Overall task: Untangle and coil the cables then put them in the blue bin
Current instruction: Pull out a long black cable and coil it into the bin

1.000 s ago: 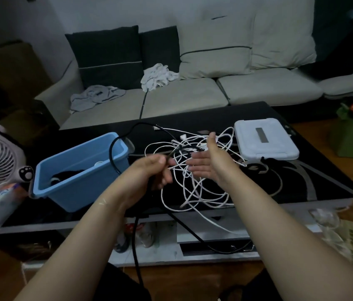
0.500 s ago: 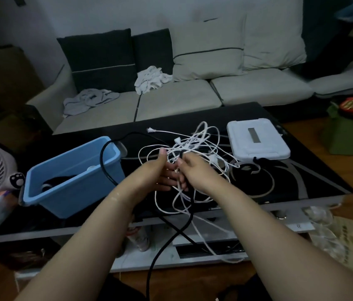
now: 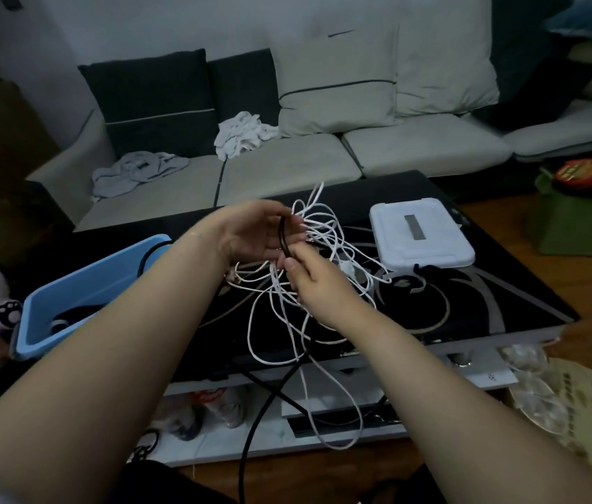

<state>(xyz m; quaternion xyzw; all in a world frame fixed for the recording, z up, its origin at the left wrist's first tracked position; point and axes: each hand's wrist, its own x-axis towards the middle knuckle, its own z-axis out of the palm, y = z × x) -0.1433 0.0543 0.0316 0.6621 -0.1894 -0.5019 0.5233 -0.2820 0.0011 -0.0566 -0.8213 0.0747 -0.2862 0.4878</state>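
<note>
White plastic lidded box (image 3: 420, 232) sits right on the glossy black desk (image 3: 487, 307), light-blue plastic bin (image 3: 79, 303) left. Tangled thin white cables (image 3: 323, 249) heap between them, spilling over the front edge. Left hand (image 3: 258, 231) curls around the thick black cable (image 3: 283, 237); right hand (image 3: 309, 276) pinches it just below.

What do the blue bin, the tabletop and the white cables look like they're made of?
Blue bin: likely moulded plastic, going by its smooth matte walls and rolled rim. Tabletop: probably glossy black glass with a printed swirl pattern; it shows faint reflections. White cables: thin, flexible, seemingly plastic- or rubber-jacketed, hanging in loose loops; a braided finish can't be ruled out.
</note>
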